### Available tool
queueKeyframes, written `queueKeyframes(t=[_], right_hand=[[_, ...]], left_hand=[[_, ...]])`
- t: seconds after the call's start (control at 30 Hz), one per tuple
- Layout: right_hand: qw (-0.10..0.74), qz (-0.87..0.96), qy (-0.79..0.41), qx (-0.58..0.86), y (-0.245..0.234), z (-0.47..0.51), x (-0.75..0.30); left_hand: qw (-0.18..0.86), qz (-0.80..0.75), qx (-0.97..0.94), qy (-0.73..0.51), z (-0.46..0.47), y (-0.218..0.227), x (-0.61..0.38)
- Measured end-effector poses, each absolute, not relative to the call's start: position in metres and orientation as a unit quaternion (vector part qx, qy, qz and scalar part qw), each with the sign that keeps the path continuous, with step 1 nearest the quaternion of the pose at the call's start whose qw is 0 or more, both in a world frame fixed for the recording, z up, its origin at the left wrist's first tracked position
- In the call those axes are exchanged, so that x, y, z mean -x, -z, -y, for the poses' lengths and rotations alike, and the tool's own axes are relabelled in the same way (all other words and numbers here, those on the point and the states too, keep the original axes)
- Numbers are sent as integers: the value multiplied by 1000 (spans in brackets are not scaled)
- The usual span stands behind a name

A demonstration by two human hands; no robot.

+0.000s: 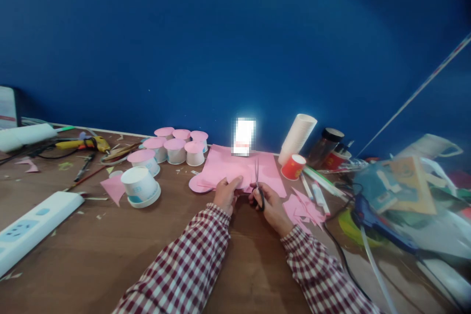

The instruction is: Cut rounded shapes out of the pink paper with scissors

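My left hand [226, 194] pinches the near edge of a pink paper sheet [235, 164] that lies on the wooden table [110, 255]. My right hand [268, 201] grips a pair of scissors [257, 184] by the black handles. The blades point up and away over the pink sheet, close beside my left thumb. A cut pink round piece [196, 184] pokes out to the left of my left hand. Both sleeves are red and white check.
Several paper cups with pink lids [176, 149] stand at the back left, and an open cup [139, 184] nearer. A white power strip [33, 225] lies left. Pink scraps [303, 208], a red cup [293, 167], a stack of white cups [299, 136] and a blue glue gun [371, 218] crowd the right.
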State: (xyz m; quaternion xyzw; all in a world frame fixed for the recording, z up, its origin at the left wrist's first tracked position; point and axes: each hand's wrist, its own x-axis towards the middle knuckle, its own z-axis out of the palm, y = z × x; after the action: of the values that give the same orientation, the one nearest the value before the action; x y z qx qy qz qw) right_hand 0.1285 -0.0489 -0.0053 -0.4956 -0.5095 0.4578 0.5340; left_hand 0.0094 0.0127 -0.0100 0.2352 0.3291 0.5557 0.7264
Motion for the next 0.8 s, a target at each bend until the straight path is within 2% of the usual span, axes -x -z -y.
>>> queueKeyframes(t=[0.8], right_hand=[[537,507,-457,496,14,46,-130]], left_hand=[[729,-327,-216,-562,-13,11,-11]])
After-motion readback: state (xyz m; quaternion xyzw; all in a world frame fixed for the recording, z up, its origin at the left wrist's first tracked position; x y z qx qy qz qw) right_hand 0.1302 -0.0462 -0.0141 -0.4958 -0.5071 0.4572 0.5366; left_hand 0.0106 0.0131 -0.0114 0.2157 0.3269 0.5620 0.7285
